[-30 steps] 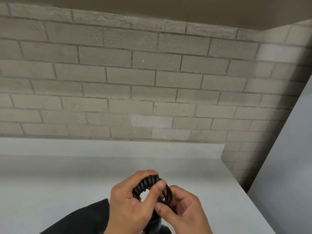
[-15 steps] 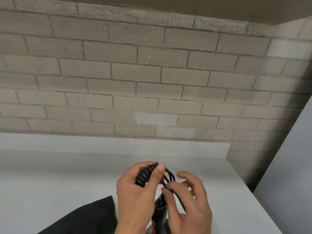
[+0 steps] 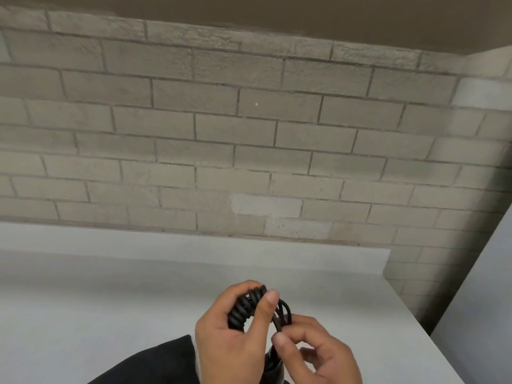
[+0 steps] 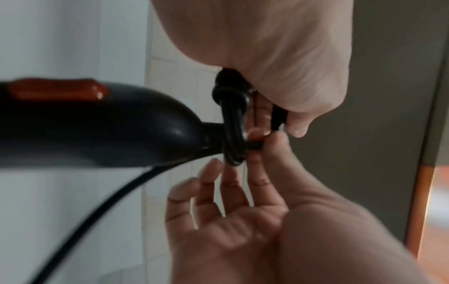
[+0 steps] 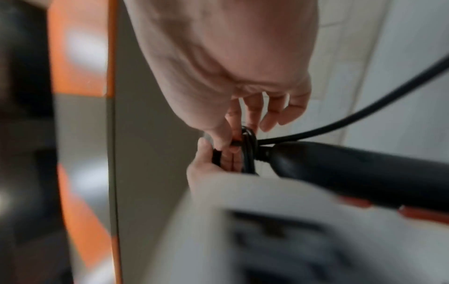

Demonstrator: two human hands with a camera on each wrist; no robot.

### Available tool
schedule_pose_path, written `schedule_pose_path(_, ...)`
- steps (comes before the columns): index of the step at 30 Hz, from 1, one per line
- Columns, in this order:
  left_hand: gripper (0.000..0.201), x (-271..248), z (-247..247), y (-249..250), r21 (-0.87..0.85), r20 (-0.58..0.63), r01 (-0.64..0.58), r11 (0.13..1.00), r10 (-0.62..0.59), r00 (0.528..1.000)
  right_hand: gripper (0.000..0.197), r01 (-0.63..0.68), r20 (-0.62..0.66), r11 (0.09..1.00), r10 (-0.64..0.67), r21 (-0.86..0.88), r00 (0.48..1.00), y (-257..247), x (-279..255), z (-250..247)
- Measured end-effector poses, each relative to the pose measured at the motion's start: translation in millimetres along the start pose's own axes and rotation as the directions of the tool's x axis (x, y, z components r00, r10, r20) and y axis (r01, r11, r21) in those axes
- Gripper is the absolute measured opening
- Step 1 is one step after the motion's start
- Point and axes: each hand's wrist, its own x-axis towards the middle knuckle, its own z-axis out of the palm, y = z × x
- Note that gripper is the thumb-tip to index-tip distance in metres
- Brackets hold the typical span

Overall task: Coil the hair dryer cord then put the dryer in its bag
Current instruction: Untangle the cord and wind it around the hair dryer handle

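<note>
Lower centre: left hand (image 3: 227, 336) grips the springy coiled cord (image 3: 245, 307); right hand (image 3: 313, 353) pinches a loose loop; likely best held at the bundle.

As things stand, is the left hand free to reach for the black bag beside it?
Probably not yet. The left hand grips the coiled cord, with the right hand pinching a strand. The black bag lies just left on the counter, with nothing between.
</note>
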Motion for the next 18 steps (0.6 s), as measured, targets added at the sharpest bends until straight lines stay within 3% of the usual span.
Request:
schedule_pose_path(3, 0.040, 0, 1, -4, 0.029, 0.005, -0.081, 0.996, 0.080, 0.997, 0.031, -0.288, 0.256, 0.927, 0.225, 0.240, 0.940, -11, 4, -17)
schedule_pose_path(6, 0.041, 2, 1, -7, 0.021, 0.005, -0.104, 0.994, 0.104, 0.995, 0.040, -0.546, 0.458, 0.717, 0.346, 0.433, 0.819, -11, 9, -26)
schedule_pose_path(8, 0.042, 2, 1, -8, 0.022, 0.028, -0.122, 0.992, 0.122, 0.992, 0.053, -0.628, 0.529, 0.571, 0.356, 0.530, 0.770, -11, 13, -30)
schedule_pose_path(11, 0.041, 1, 1, -8, 0.020, 0.063, -0.150, 0.988, 0.149, 0.987, 0.058, -0.669, 0.578, 0.470, 0.344, 0.576, 0.740, -13, 17, -36)
schedule_pose_path(13, 0.040, 1, 3, -8, 0.018, 0.073, -0.155, 0.988, 0.153, 0.985, 0.057, -0.637, 0.563, 0.515, 0.316, 0.574, 0.763, -13, 17, -38)
schedule_pose_path(15, 0.040, 1, 4, -10, 0.035, 0.069, -0.144, 0.989, 0.142, 0.987, 0.056, -0.506, 0.461, 0.720, 0.287, 0.474, 0.840, -10, 13, -34)
schedule_pose_path(17, 0.043, 3, 3, -12, 0.046, 0.045, -0.116, 0.992, 0.114, 0.992, 0.054, -0.243, 0.211, 0.931, 0.189, 0.272, 0.959, -4, 5, -27)
schedule_pose_path(18, 0.045, 4, 2, -13, 0.047, 0.035, -0.105, 0.993, 0.103, 0.994, 0.054, -0.108, 0.083, 0.982, 0.096, 0.157, 0.992, -1, 0, -23)
